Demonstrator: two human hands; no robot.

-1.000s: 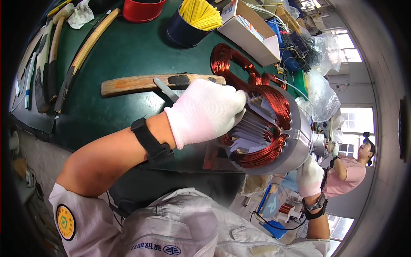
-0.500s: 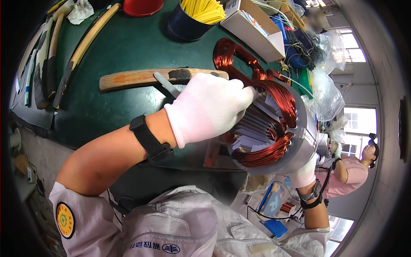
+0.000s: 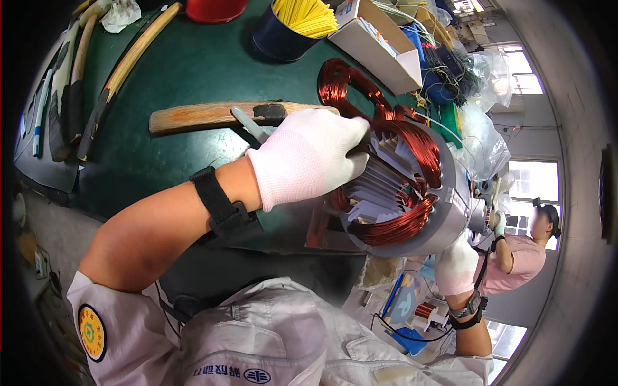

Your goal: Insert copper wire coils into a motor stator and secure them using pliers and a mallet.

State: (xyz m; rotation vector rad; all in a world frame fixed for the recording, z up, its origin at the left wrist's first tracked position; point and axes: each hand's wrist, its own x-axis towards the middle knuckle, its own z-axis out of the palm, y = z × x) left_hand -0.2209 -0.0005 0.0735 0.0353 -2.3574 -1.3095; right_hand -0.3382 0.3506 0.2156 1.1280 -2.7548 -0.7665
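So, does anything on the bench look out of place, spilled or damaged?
One small thing: a crumpled white scrap lies beside the wooden-handled tools at the picture's upper left, looking like stray litter. The wooden bar has a dark patch, possibly tape or wear. No spill shows.

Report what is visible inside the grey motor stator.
Copper coils and pale slot liners show inside the grey stator. The gloved left hand covers part of its upper-left edge; what lies behind is hidden.

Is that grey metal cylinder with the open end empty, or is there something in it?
Not empty: the grey metal cylinder has shiny red-brown wire bundles arched at its open end, and thin pale strips show inside.
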